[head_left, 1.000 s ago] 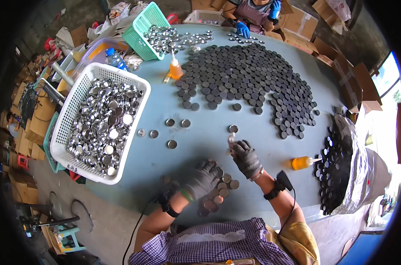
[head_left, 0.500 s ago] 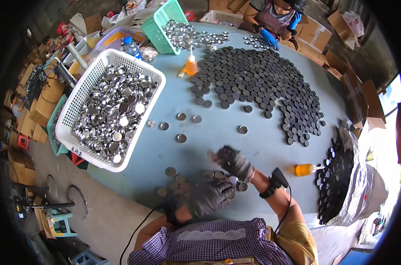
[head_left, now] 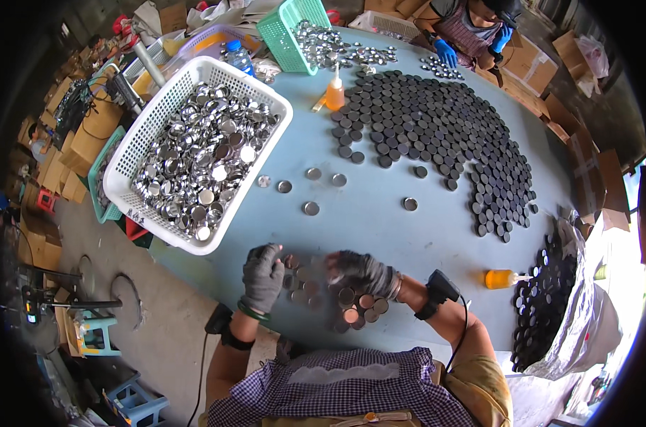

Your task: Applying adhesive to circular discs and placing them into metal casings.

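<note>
Near the table's front edge lie several shallow round metal caps [head_left: 366,302], partly blurred, between and below my hands. My left hand [head_left: 262,279], in a grey fingerless glove, hovers just left of them. Its fingers are curled closed, and what they hold, if anything, is hidden. Over the right part of this group reaches my right hand [head_left: 366,273], in a dark glove, its fingertips smeared by motion. Farther up the table, a few loose caps [head_left: 311,208] lie scattered. A white perforated basket [head_left: 279,135] heaped with shiny caps stands at the left.
Dark round discs [head_left: 437,121] cover the table's far right. A green basket [head_left: 277,35] lies tipped at the back, beside spilled caps. Orange-liquid squeeze bottles [head_left: 335,95] stand or lie on the table. A silvery sack [head_left: 579,299] of dark discs sits right; a blue-gloved co-worker [head_left: 465,32] is opposite.
My left hand has lifted off the near caps and moved up and left, fingers curled. My right hand has moved slightly down and left, over the caps. The view has shifted a little.
</note>
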